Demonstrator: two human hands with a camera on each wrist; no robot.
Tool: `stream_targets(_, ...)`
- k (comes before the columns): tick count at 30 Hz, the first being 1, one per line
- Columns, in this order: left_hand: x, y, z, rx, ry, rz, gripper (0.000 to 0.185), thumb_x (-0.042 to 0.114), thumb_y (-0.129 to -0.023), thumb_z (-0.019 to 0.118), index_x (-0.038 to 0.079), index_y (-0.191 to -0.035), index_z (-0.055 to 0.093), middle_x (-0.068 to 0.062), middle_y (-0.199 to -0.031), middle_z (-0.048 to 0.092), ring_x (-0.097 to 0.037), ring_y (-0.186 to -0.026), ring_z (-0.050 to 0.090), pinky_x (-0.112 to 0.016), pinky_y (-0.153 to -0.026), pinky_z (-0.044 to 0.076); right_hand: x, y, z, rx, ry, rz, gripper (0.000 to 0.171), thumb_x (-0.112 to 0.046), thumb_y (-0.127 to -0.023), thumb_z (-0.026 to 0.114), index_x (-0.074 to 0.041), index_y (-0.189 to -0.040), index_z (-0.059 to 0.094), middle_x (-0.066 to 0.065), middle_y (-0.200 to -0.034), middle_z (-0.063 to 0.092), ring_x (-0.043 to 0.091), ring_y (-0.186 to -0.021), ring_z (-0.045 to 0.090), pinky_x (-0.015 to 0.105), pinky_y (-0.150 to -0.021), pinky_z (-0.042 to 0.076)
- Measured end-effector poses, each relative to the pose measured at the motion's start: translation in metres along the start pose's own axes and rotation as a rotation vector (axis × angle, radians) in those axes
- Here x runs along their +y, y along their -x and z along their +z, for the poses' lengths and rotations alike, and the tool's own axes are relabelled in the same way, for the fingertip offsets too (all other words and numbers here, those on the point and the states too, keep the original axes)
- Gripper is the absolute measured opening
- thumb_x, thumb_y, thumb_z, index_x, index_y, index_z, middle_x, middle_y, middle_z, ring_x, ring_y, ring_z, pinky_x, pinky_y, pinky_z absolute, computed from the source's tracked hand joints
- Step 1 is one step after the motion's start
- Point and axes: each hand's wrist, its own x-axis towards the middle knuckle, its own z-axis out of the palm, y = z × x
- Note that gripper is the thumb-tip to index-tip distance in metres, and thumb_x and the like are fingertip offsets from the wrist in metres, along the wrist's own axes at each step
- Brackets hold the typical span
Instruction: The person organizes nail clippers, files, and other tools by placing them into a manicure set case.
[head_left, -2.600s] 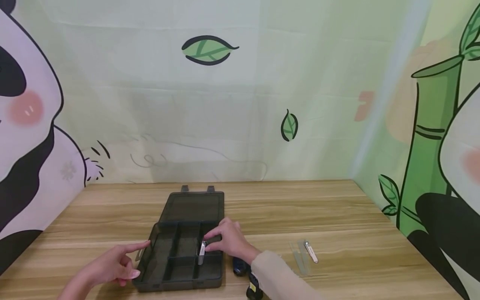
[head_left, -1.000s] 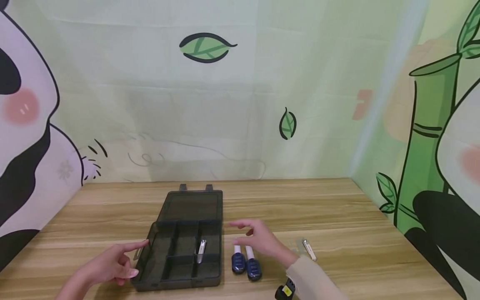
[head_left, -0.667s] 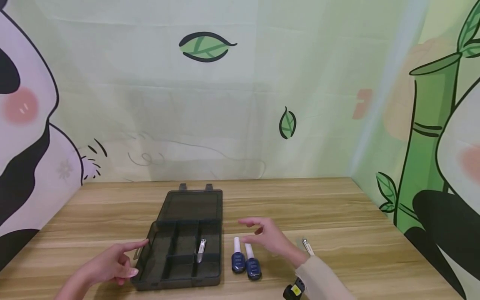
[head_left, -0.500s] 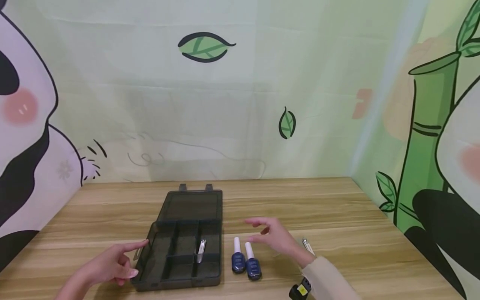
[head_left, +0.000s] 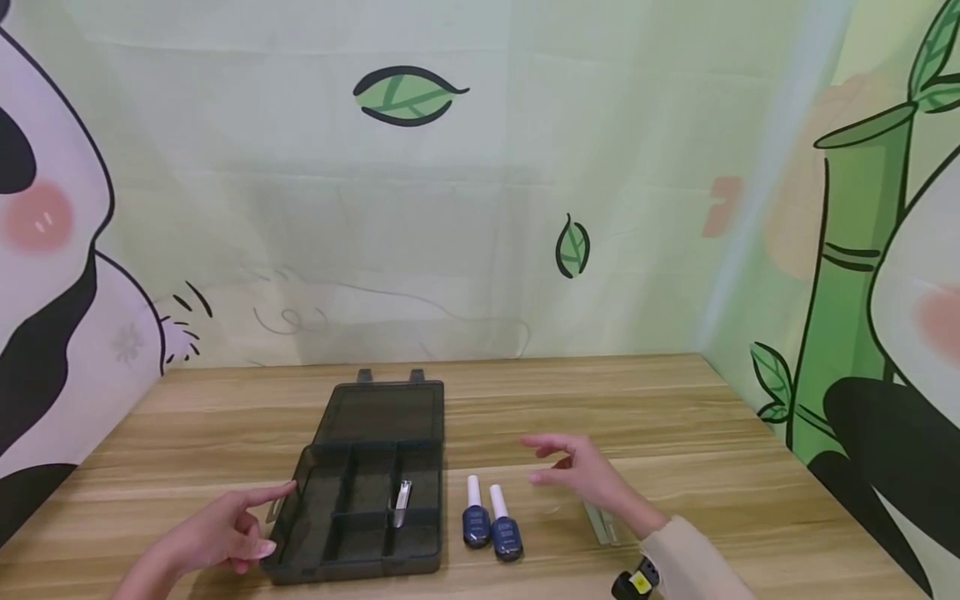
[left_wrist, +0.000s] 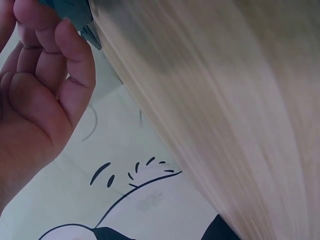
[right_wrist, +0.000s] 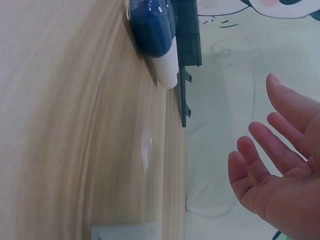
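A dark grey divided box (head_left: pixel 307 533) lies with its lid (head_left: pixel 381 412) folded back. My left hand (head_left: pixel 217 533) touches the box's left side, index finger straight along the rim and thumb near the front corner; its relaxed fingers show by the box (left_wrist: pixel 75 10) in the left wrist view. A silver nail clipper (head_left: pixel 402 500) rests in the right part of the box, across a divider. My right hand (head_left: pixel 581 475) hovers over the table with fingers loosely spread, holding nothing, as in the right wrist view (right_wrist: pixel 280 175). Below its wrist lie pale nail files (head_left: pixel 600 525).
Two dark blue nail polish bottles (head_left: pixel 476 527) (head_left: pixel 506 537) with white caps lie between the box and my right hand. A small clear sliver (right_wrist: pixel 146 149) lies on the wooden table (head_left: pixel 600 392). A printed cloth (head_left: pixel 465 200) hangs behind the table.
My right hand has let go of the nail clipper in the box and moved right, past the bottles. Its forearm now covers the second clipper. My left hand keeps its place.
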Motion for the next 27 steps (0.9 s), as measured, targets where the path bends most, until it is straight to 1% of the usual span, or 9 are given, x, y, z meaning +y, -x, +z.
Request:
stream_targets(4, 0.0, 0.0, 0.0, 0.002, 0.002, -0.002, 0.073, 0.009, -0.083, 0.062, -0.016, -0.132, 0.013, 0.002, -0.056, 0.04, -0.009, -0.049, 0.042, -0.023, -0.048, 0.039, 0.001, 0.004, -0.006, 0.005, 0.001, 0.003, 0.045, -0.007, -0.076, 0.068, 0.006, -0.117, 0.054, 0.019, -0.114, 0.054, 0.039, -0.099, 0.048, 0.026, -0.074, 0.046)
stream_targets(11, 0.003, 0.0, 0.002, 0.022, 0.007, -0.043, 0.075, 0.009, -0.082, 0.063, -0.014, -0.133, 0.013, 0.001, -0.057, 0.039, -0.01, -0.049, 0.042, -0.023, -0.048, 0.039, 0.004, 0.01, -0.017, 0.008, 0.034, 0.007, 0.044, -0.007, -0.078, 0.068, 0.007, -0.117, 0.053, 0.023, -0.115, 0.053, 0.039, -0.099, 0.048, 0.026, -0.072, 0.045)
stream_targets(14, 0.004, 0.0, 0.002, 0.025, 0.006, -0.05, 0.074, 0.009, -0.082, 0.063, -0.014, -0.133, 0.014, 0.0, -0.057, 0.039, -0.011, -0.049, 0.042, -0.023, -0.048, 0.038, 0.006, 0.015, -0.022, 0.011, 0.045, 0.016, 0.044, -0.007, -0.078, 0.068, 0.008, -0.117, 0.053, 0.024, -0.115, 0.052, 0.037, -0.098, 0.05, 0.027, -0.071, 0.045)
stream_targets(18, 0.003, 0.0, 0.002, 0.023, -0.001, -0.046, 0.074, 0.01, -0.082, 0.063, -0.015, -0.132, 0.013, 0.0, -0.057, 0.038, -0.011, -0.05, 0.043, -0.023, -0.048, 0.038, 0.01, 0.02, -0.029, 0.015, 0.042, 0.044, 0.042, -0.008, -0.079, 0.067, 0.008, -0.116, 0.054, 0.024, -0.115, 0.053, 0.033, -0.097, 0.05, 0.027, -0.071, 0.045)
stream_targets(22, 0.003, 0.0, 0.002, 0.025, -0.003, -0.047, 0.075, 0.01, -0.082, 0.063, -0.015, -0.132, 0.014, -0.001, -0.058, 0.04, -0.011, -0.05, 0.044, -0.023, -0.047, 0.037, 0.014, 0.024, -0.034, 0.019, 0.043, 0.072, 0.042, -0.008, -0.079, 0.067, 0.007, -0.116, 0.054, 0.023, -0.114, 0.053, 0.032, -0.097, 0.05, 0.028, -0.072, 0.045)
stream_targets(27, 0.003, 0.0, 0.002, 0.023, 0.005, -0.05, 0.075, 0.01, -0.082, 0.063, -0.014, -0.133, 0.013, -0.001, -0.058, 0.04, -0.012, -0.05, 0.044, -0.023, -0.048, 0.038, 0.018, 0.029, -0.041, 0.004, 0.048, 0.085, 0.043, -0.007, -0.079, 0.067, 0.008, -0.117, 0.053, 0.025, -0.112, 0.052, 0.035, -0.095, 0.049, 0.028, -0.069, 0.046)
